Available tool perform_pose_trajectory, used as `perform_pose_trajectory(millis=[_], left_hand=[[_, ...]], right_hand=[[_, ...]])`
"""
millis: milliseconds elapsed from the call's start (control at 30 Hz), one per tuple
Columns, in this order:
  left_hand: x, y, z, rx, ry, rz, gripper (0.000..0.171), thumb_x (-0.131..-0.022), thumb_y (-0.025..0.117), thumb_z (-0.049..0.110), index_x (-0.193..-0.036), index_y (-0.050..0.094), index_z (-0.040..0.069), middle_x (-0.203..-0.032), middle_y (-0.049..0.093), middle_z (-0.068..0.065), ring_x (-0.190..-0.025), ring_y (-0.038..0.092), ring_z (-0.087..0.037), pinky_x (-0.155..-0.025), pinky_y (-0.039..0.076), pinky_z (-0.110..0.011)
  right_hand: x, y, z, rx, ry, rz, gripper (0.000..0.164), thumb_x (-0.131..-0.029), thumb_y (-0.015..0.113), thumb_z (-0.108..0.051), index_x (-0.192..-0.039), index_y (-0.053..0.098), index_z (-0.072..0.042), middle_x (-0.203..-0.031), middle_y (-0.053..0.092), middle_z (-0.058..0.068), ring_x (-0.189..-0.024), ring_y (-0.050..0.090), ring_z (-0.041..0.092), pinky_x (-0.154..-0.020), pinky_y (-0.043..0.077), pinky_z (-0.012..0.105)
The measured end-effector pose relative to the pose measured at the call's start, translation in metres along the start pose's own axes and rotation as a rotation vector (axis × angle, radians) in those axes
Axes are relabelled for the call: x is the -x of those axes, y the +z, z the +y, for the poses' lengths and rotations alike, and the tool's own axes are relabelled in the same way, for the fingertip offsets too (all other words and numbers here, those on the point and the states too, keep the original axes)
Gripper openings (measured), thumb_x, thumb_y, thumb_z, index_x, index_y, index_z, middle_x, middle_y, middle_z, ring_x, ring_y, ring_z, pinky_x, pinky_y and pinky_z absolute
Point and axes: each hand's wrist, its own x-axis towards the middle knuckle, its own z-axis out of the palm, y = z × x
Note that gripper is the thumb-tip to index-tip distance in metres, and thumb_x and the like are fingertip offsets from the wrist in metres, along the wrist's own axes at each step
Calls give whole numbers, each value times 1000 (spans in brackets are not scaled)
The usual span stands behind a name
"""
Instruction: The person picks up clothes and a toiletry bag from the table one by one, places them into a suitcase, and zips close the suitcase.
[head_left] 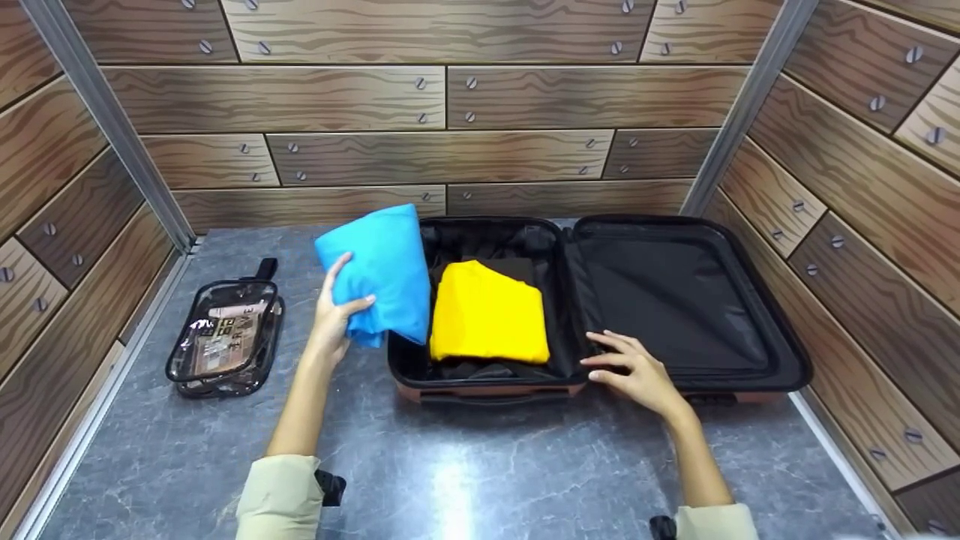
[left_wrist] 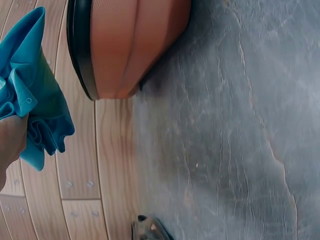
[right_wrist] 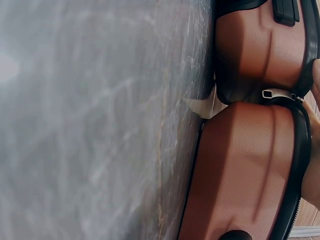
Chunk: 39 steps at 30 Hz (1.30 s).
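Observation:
My left hand [head_left: 328, 322] grips a folded light-blue cloth [head_left: 386, 274], thumb and fingers on its left side. The cloth is held up at the left rim of an open copper-coloured suitcase [head_left: 495, 387], and the left wrist view shows its gathered folds [left_wrist: 37, 100]. Inside the suitcase's left half lies a folded yellow cloth [head_left: 491, 315], with dark fabric [head_left: 514, 268] showing behind it. My right hand [head_left: 634, 371] is at the front by the hinge, fingers loosely extended near the rims of both halves. In the right wrist view it shows only partly, beside the copper shell [right_wrist: 245, 165].
A clear pouch [head_left: 225, 364] with black trim and printed lettering lies left of the suitcase. The open lid [head_left: 675, 300], lined in black, lies to the right. Wood-patterned walls [head_left: 450, 97] enclose the grey marbled surface [head_left: 375, 465] at the back and sides.

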Motion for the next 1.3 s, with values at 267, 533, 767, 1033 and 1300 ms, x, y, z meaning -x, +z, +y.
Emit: perform_pose_trajectory(millis=[267, 533, 767, 1033, 1300], left_hand=[[-2, 15, -8, -50, -29, -27, 78, -78, 60, -13, -142, 32, 20, -140, 22, -15, -119, 35, -31, -96, 35, -39], [-2, 33, -16, -148, -49, -66, 76, -77, 64, -8, -141, 35, 23, -142, 21, -14, -122, 32, -31, -98, 32, -42], [-3, 47, -28, -92, -77, -110, 74, -79, 62, -9, -140, 37, 23, -144, 20, -14, -124, 31, -31, -99, 32, -43], [-6, 67, -46, -32, -47, -139, 75, -75, 61, -14, -139, 39, 16, -139, 26, -17, -119, 36, -33, -97, 35, -42], [-9, 81, -56, -84, -42, -157, 72, -77, 62, -11, -139, 39, 17, -143, 23, -14, -123, 33, -32, -99, 32, -42]], right_hand=[[1, 0, -1, -16, 12, -9, 22, -79, 71, -35, -101, 72, -33, -132, 49, -10, -127, 33, 17, -91, 36, 52], [0, -1, -2, -11, 20, -8, 22, -79, 72, -30, -101, 72, -33, -132, 49, -11, -128, 33, 15, -91, 35, 54], [0, -1, -1, -17, 20, -16, 22, -79, 70, -34, -102, 72, -33, -132, 48, -11, -128, 32, 16, -91, 35, 53], [0, -1, 0, -12, 8, -9, 22, -79, 71, -34, -101, 72, -34, -132, 49, -11, -128, 33, 16, -91, 35, 53], [0, -1, 1, -15, 7, -10, 22, -79, 70, -35, -101, 71, -34, -132, 48, -12, -128, 33, 16, -91, 35, 53]])
